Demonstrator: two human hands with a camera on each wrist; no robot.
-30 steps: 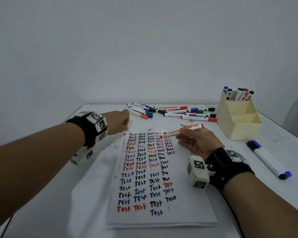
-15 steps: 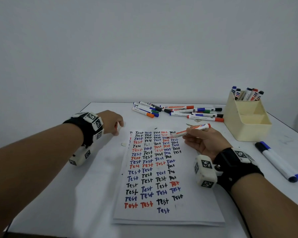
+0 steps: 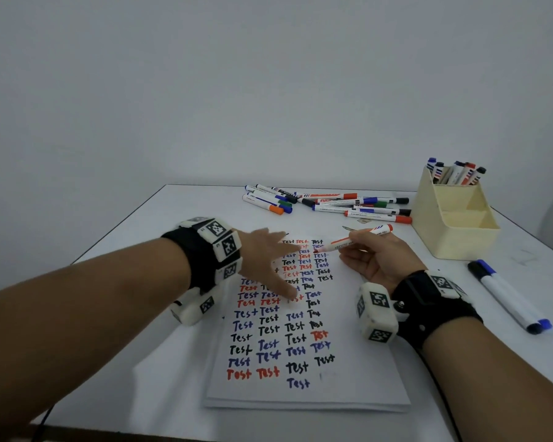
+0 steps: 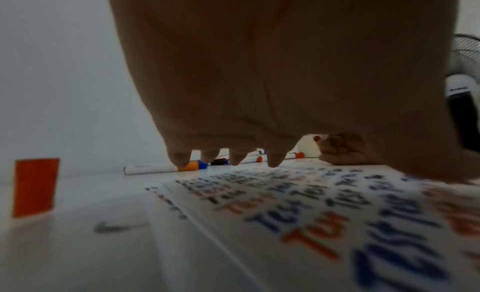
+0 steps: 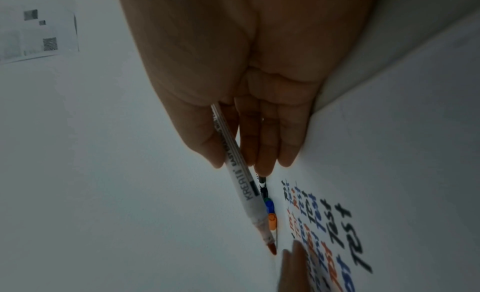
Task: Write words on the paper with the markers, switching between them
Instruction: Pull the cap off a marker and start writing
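Two hands over one white sheet of paper (image 3: 358, 390) lying flat on a smooth white table (image 3: 134, 244). Paper is covered w/ columns of hand-lettered "Test" in black, blue & red-orange ink; looks like a thin stack, edges of sheets showing at the near side.

Right hand (image 3: 375, 258) pinches a slim red-orange marker (image 3: 353, 240) btwn thumb & fingers, uncapped, white cylindrical barrel w/ printed lettering, felt tip pointing left and low over the top rows of words; can't tell if tip touches the sheet. Wrist cam shows same marker (image 5: 240, 177) running along the fingers, tapered nib end clear of the hand.

Left hand (image 3: 268, 260) is spread, fingers straight & splayed, hovering/blurred over the upper left of the paper, holding nothing; contact w/ sheet unclear. From left wrist cam the fingertips (image 4: 180, 159) hang just above the page.

A small red-orange cap (image 4: 35, 186), blocky in that view, stands on the table left of the paper.

Approx. a dozen loose markers (image 3: 329, 204) lie in a jumbled row at the far table edge: white barrels, caps orange, blue, green, black. Right of them a cream plastic pen holder (image 3: 460, 231), stepped & boxy w/ compartments, several markers upright in its back slot. One fat blue-capped marker (image 3: 508, 295) lies alone at far right, well apart from the paper
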